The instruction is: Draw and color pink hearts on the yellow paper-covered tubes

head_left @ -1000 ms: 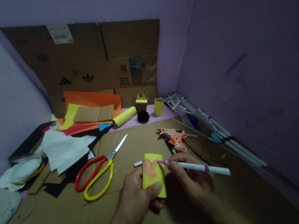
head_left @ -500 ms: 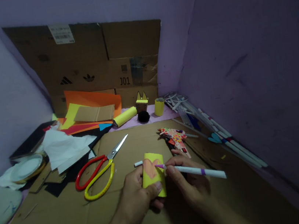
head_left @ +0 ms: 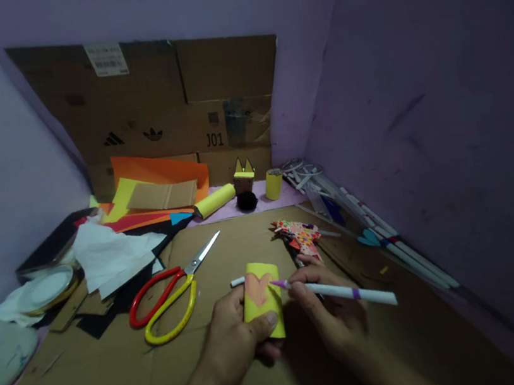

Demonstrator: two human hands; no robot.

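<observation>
My left hand (head_left: 238, 332) grips a yellow paper-covered tube (head_left: 267, 325) with the thumb across its front. An orange heart (head_left: 257, 288) shows on the tube's upper face. In my right hand (head_left: 327, 303) is a white marker pen (head_left: 332, 288) with a purple tip and band, its tip by the heart's right edge; whether it touches the paper I cannot tell. A white pen end or cap (head_left: 237, 281) shows behind the tube at the left. Scissors (head_left: 188, 285) with one red and one yellow handle lie open to the left.
Floral-patterned fabric (head_left: 301, 232) with pencils lies beyond my right hand. Another yellow tube (head_left: 274, 184) stands at the back, beside a small eared box (head_left: 243, 176) and a black ball (head_left: 247, 201). White tissue (head_left: 112, 248) and paper sheets are piled left; white rods (head_left: 388, 238) line the right.
My right hand and the marker have shifted slightly right, the tip moving from inside the heart to its right edge. The tube in my left hand has barely moved.
</observation>
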